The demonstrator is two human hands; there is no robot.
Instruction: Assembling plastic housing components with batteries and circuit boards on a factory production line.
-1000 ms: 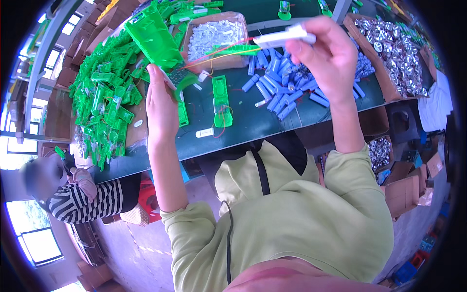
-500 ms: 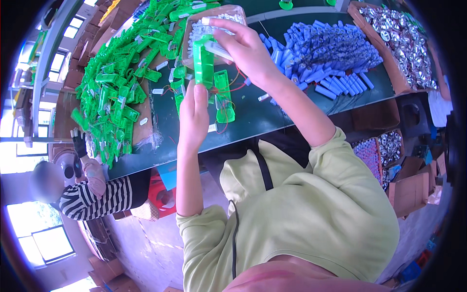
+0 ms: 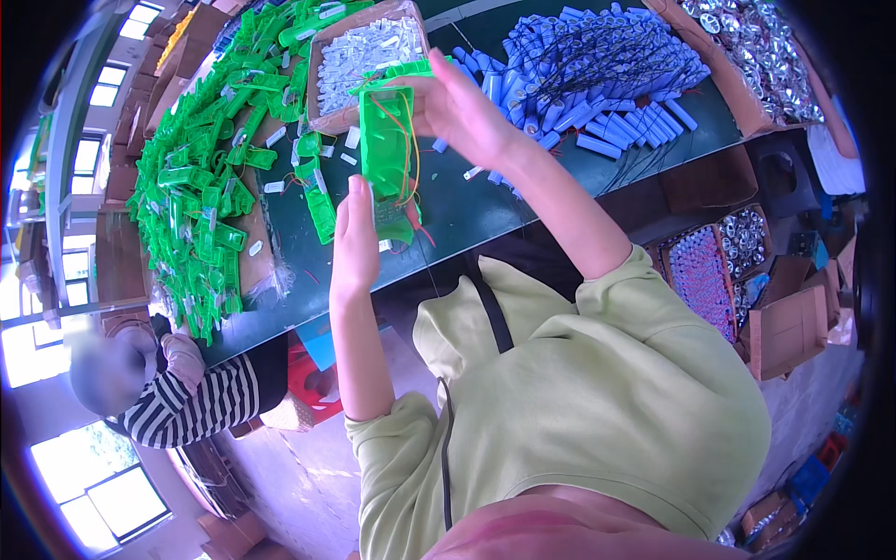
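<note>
In front of me an open green plastic housing [image 3: 386, 149] stands on end, its hollow inside showing, with thin red and yellow wires along its right side. My left hand [image 3: 355, 238] grips its lower left edge, thumb upward. Beside its top, my right hand [image 3: 467, 117] has its fingers curled behind the housing and its thumb raised against a green plastic strip along the upper end. Whether that strip is part of the same housing I cannot tell. More green plastic and a red wire end show just below, partly hidden.
A heap of green housings [image 3: 201, 210] covers the table's left side. Behind my hands stands a cardboard box of small white parts [image 3: 369, 56]. Blue cylinders with black wires [image 3: 597, 84] are piled right, beside a box of shiny silver parts [image 3: 747, 56]. A co-worker [image 3: 201, 392] sits at left.
The green housing has turned so its hollow side and wires now show. My right hand has shifted its grip, and the white piece seen by its fingers is no longer visible.
</note>
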